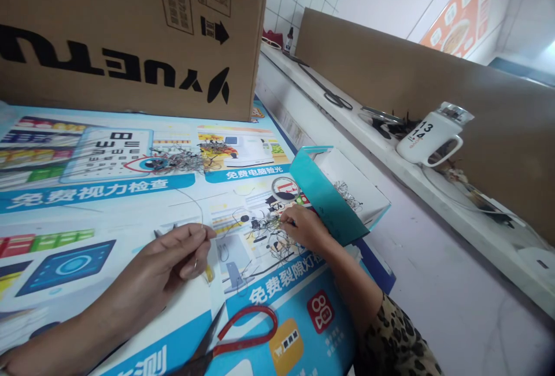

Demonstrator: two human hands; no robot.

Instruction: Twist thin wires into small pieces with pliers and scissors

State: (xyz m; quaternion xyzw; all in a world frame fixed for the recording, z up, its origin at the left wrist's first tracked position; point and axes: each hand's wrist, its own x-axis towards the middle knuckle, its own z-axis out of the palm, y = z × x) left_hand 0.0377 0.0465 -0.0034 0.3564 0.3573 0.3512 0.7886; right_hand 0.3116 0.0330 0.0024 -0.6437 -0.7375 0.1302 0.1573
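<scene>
Head view: your left hand (180,254) lies on the poster (99,191) with thumb and fingers pinched narrow on a thin wire (193,202), which arcs up and away from the pinch toward the far side of the table; a small dark tip shows just left of those fingers, though you cannot tell from here what it is. Your right hand (303,227) is to the right of it, fingertips closed on a bit out of the small wire pile (264,231) lying between your two hands. That pile sits just left of the right hand, so the right is the nearer one to it. The teal box (323,196) stands open just beyond the right hand, with more wire bits inside. A second heap (186,159) lies farther off, by the carton (130,34). The red scissors (243,335) rest near you, between your forearms, untouched.
</scene>
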